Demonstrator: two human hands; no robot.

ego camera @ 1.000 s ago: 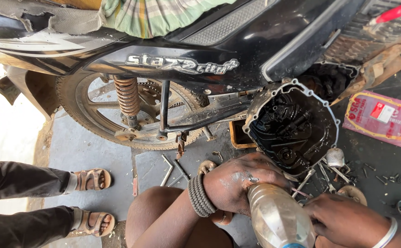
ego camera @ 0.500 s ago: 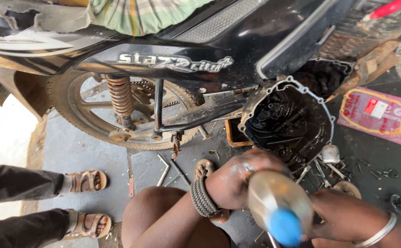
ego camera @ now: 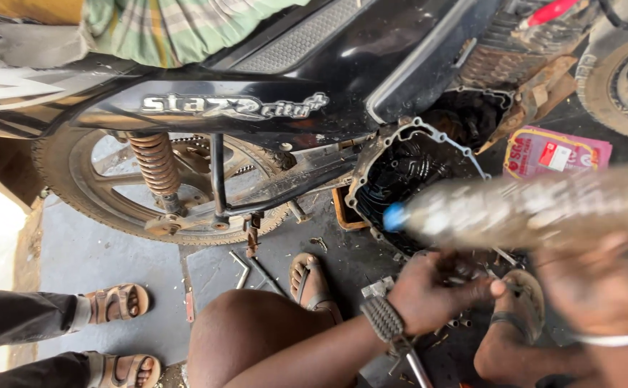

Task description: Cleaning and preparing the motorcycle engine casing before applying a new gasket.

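As the bottle (ego camera: 529, 205) swings up, blue cap toward the engine case (ego camera: 418, 172), right hand (ego camera: 601, 287) grips it; left hand (ego camera: 429, 294) clenched on small parts, approx.

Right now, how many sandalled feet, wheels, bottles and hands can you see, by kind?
Sandalled feet: 4, two at far left, two of the person's own
Wheels: 2, rear wheel, another wheel
Bottle: 1
Hands: 2, left hand, right hand
Total: 9
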